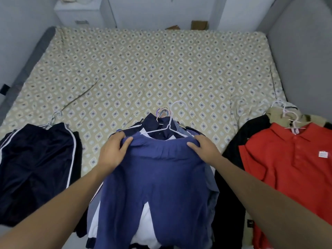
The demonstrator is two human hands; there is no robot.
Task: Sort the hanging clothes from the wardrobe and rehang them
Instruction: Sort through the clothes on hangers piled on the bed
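Observation:
Blue trousers lie spread on top of the middle pile of hangered clothes at the near edge of the bed. My left hand pinches the left end of their waistband and my right hand pinches the right end. A white wire hanger rests just beyond the waistband on a navy jacket. Navy track trousers with white stripes lie on hangers at the left. A red polo shirt on a pale hanger tops the right pile, over black and tan garments.
The bed with a beige diamond-patterned cover fills the view, bare beyond the three piles. Grey walls close in on both sides. A white cabinet and cardboard boxes stand behind the far edge.

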